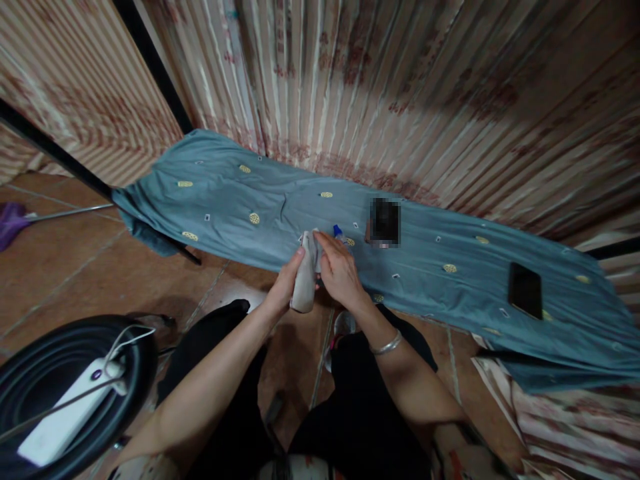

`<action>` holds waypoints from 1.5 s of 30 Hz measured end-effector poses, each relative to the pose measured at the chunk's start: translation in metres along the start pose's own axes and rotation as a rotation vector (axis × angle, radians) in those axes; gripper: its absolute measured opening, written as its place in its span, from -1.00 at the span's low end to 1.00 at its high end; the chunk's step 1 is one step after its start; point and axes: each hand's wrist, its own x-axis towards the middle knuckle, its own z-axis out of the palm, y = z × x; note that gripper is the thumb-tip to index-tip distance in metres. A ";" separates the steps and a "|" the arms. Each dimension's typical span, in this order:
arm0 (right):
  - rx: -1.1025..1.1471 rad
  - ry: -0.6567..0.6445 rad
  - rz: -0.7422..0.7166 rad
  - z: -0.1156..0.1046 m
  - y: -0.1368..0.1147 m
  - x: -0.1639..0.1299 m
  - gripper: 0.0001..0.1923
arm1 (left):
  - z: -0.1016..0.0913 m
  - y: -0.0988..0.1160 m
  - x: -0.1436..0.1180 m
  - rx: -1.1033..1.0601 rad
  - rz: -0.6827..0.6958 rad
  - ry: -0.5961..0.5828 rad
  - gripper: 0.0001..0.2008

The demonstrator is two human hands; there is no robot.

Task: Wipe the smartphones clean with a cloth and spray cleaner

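My left hand is closed around a long, pale grey-white thing with a rounded lower end; its thumb lies along the side. I cannot tell what kind of thing it is. My right hand is bent against its right side, fingers together, beside a whitish edge. Whether that edge is a separate piece is unclear, as the fingers hide part of it. Just behind my right hand, a small bottle with a blue cap lies on the blue-green cloth.
A pixelated dark item and a black phone rest on the cloth-covered bench. Pleated curtains hang behind it. At lower left, a white power strip lies across a black coil. Dark metal poles rise at left.
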 end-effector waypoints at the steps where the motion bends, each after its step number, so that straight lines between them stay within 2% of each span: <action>1: 0.005 0.008 0.001 0.000 0.000 0.000 -0.43 | 0.001 0.001 -0.001 0.044 -0.013 0.026 -0.61; 3: 0.017 0.022 -0.014 -0.001 0.000 0.000 -0.45 | 0.003 0.001 -0.003 0.109 -0.014 0.054 -0.61; 7: 0.050 0.027 -0.039 -0.004 -0.003 0.002 -0.46 | 0.004 -0.003 -0.003 0.120 0.015 0.022 -0.59; 10: 0.057 0.020 -0.043 -0.005 -0.003 0.003 -0.45 | 0.006 -0.002 -0.006 0.133 -0.025 0.039 -0.59; 14: 0.040 0.013 -0.027 -0.003 0.003 0.004 -0.45 | 0.009 0.008 -0.014 0.066 -0.070 0.055 -0.59; 17: 0.036 -0.001 0.024 0.000 0.008 0.002 -0.45 | 0.007 0.013 -0.015 0.016 -0.080 0.012 -0.52; 20: 0.053 -0.010 0.051 0.002 0.009 -0.001 -0.45 | 0.007 0.015 -0.014 -0.018 -0.092 0.031 -0.46; 27: 0.074 -0.049 0.063 0.005 0.000 -0.005 -0.50 | 0.014 0.023 -0.018 -0.112 -0.041 0.058 -0.49; 35: 0.060 -0.073 -0.007 0.003 -0.003 -0.008 -0.52 | 0.005 0.026 -0.013 -0.127 0.028 0.046 -0.45; 39: 0.032 -0.064 -0.018 0.002 -0.004 -0.009 -0.52 | 0.006 0.026 -0.010 -0.141 0.040 0.101 -0.46; 45: -0.010 -0.065 -0.060 0.005 -0.011 -0.012 -0.48 | 0.010 0.025 -0.012 -0.154 0.036 0.088 -0.46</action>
